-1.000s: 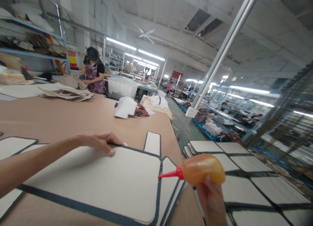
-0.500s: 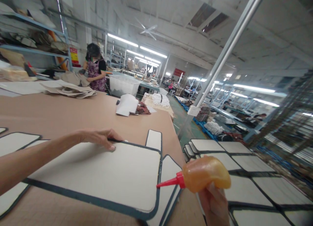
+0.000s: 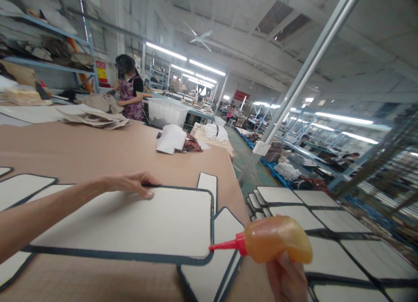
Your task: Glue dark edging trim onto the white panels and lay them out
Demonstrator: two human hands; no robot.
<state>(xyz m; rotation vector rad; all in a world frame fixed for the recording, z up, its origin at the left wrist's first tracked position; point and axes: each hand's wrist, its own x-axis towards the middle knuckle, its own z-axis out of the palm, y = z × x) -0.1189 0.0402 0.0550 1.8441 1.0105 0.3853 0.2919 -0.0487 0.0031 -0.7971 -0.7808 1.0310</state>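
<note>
A white panel with a dark border (image 3: 130, 226) lies across the brown worktable in front of me. My left hand (image 3: 135, 184) grips its far edge, thumb on the white face and fingers over the border. My right hand (image 3: 287, 273) is wrapped round a squeeze bottle (image 3: 274, 239) of amber liquid, held on its side. Its red nozzle (image 3: 225, 244) points left, and the tip meets the panel's right border near the front corner. A wet-looking line (image 3: 212, 204) shows on that border farther up. Other dark-edged pieces (image 3: 225, 223) lie partly beneath the panel.
Stacks of similar dark-edged panels (image 3: 346, 245) stand at the right. Paper and brown scraps (image 3: 171, 139) lie toward the table's far edge, with grey-beige sheets (image 3: 94, 117) at the far left. A co-worker (image 3: 130, 88) stands beyond the table. A metal post (image 3: 294, 88) rises at right.
The panel has turned slightly, its front edge swinging away from me. The nozzle tip is now nearer the panel's front right corner. Both hands keep their holds.
</note>
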